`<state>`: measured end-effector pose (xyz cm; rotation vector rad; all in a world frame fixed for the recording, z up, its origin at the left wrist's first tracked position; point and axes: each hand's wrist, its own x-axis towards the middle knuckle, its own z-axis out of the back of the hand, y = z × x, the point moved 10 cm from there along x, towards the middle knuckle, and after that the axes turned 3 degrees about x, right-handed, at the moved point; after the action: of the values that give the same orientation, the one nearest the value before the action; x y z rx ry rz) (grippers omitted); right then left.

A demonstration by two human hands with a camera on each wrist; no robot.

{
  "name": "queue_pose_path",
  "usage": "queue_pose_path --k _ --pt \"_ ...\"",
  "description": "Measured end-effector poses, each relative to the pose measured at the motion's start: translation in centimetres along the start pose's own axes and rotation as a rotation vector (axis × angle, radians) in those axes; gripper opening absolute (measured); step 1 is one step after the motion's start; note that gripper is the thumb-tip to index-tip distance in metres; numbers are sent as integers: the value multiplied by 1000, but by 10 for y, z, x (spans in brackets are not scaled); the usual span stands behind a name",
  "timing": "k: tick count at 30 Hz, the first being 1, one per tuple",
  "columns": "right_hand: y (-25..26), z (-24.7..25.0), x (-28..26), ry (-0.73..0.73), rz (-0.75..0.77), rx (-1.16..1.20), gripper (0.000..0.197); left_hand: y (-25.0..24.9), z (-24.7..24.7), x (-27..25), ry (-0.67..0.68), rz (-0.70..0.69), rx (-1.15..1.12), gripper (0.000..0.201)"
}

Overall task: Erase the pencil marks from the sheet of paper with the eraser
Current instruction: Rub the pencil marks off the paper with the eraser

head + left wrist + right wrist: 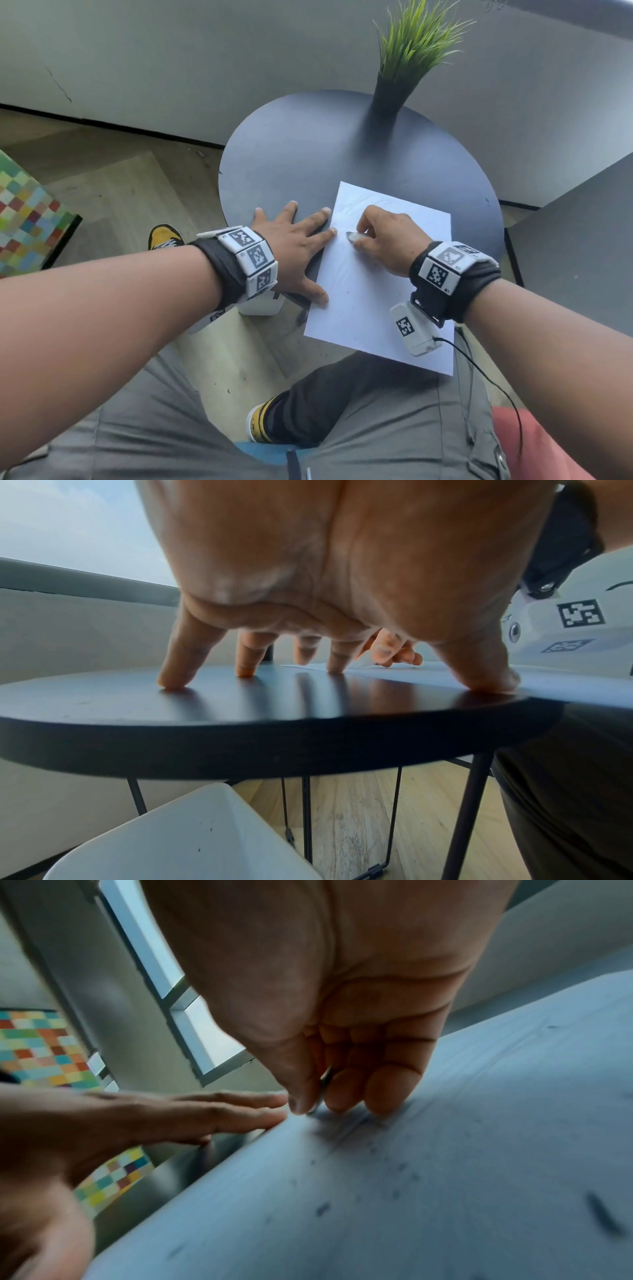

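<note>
A white sheet of paper (380, 287) lies on the round dark table (308, 144), its near end hanging over the table's edge. My right hand (383, 240) pinches a small grey-tipped eraser (352, 236) between thumb and curled fingers, and the eraser's tip touches the sheet near its left edge. In the right wrist view the eraser (320, 1096) shows only as a thin sliver between thumb and fingers, above smudged pencil marks (342, 1131) and dark crumbs. My left hand (291, 246) lies flat with fingers spread, index finger and thumb pressing the paper's left edge (479, 680).
A tall dark vase with green grass (394, 89) stands at the table's far side. A dark panel (582, 246) rises at the right. A white chair seat (192, 840) sits below the table's left. My knees are under the near edge.
</note>
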<state>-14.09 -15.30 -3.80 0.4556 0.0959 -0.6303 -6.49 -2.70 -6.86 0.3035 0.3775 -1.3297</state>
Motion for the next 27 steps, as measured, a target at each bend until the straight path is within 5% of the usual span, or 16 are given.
queue_pose_path --k 6,11,16,20,24,27 --pt "63 -37 -37 199 391 -98 23 -7 -1 -3 11 -77 -27 123" --pt "35 -5 -9 46 156 -148 24 -6 -4 -2 25 -64 -36 131" --pt "75 -41 -49 270 415 -186 20 -6 -5 -2 37 -67 -56 133" --pt "28 1 -11 54 126 -191 28 -6 -4 -1 21 -63 -36 134" --pt "70 -43 -52 241 414 -192 18 -5 -3 -2 14 -59 -40 136" --pt "38 -16 -30 150 219 -168 30 -5 -1 1 2 -56 -30 136"
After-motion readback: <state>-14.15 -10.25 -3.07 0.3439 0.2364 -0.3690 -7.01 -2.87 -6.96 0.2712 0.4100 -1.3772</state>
